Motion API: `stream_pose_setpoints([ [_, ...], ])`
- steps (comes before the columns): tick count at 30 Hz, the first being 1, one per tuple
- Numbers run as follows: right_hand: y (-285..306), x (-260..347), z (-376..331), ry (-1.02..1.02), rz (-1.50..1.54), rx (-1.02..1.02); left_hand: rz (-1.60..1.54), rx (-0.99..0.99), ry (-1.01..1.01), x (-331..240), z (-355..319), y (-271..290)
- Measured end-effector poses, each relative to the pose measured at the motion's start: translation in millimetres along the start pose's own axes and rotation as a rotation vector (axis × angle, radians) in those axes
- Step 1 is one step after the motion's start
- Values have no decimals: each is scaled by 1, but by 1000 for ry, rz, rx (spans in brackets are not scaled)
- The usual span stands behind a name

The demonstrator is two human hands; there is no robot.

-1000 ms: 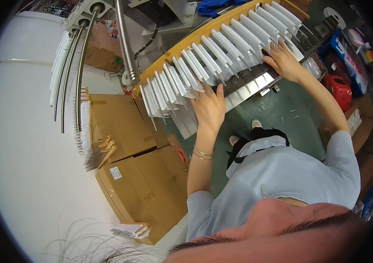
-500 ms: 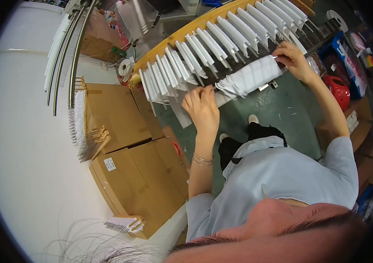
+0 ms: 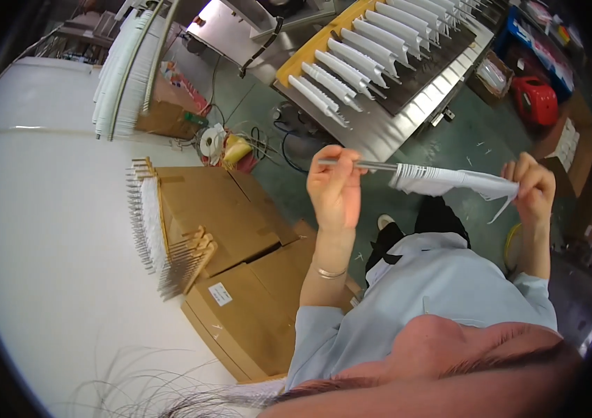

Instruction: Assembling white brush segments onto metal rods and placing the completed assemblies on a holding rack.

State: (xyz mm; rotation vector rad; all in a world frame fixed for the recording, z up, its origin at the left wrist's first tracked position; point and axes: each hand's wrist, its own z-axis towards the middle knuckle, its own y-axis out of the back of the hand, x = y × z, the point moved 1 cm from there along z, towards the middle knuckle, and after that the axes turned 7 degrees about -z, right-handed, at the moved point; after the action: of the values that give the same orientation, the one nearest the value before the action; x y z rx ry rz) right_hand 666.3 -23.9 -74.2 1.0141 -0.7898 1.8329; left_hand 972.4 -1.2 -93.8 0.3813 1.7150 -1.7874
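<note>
A thin metal rod is pinched near its left end by the fingers of my left hand. White thin material sits on the rod's right part, gathered in tight folds on its left side and stretched smoother toward the right. My right hand is closed on the right end of this material, and a loose strip hangs below the fingers. Both hands are in the air in front of my body, on the near side of the metal table. The rod's right end is hidden.
A yellow wooden rack on the table bears several rods with white pieces. Cardboard boxes stand at left, with pin racks beside them. More white pieces hang on rods at upper left. A red container is at right.
Both hands have brought the rod and white material off the table's front edge toward my body. A bare length of rod now shows beside my left hand. The view has shifted.
</note>
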Motion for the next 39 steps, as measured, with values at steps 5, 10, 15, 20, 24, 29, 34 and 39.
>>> stream_pose_setpoints([
  [5,-61,45,-23,269,-328,13,-87,-66,185,4,1,-22],
  [10,-76,64,-46,338,-623,43,21,120,208,8,-12,-46],
  [15,-99,70,-45,342,-767,5,-31,159,288,10,-4,-43],
  [20,-112,72,-35,318,-844,5,36,175,229,9,5,-38],
  [24,-132,62,-15,300,-880,-64,314,-228,-28,11,13,-6],
  [29,-147,30,18,280,-815,-99,434,-409,-360,-1,89,25],
  [34,-151,11,24,250,-680,-160,269,-181,-220,-3,106,30],
  [39,-148,13,14,216,-593,-242,343,-144,-262,3,90,22],
])
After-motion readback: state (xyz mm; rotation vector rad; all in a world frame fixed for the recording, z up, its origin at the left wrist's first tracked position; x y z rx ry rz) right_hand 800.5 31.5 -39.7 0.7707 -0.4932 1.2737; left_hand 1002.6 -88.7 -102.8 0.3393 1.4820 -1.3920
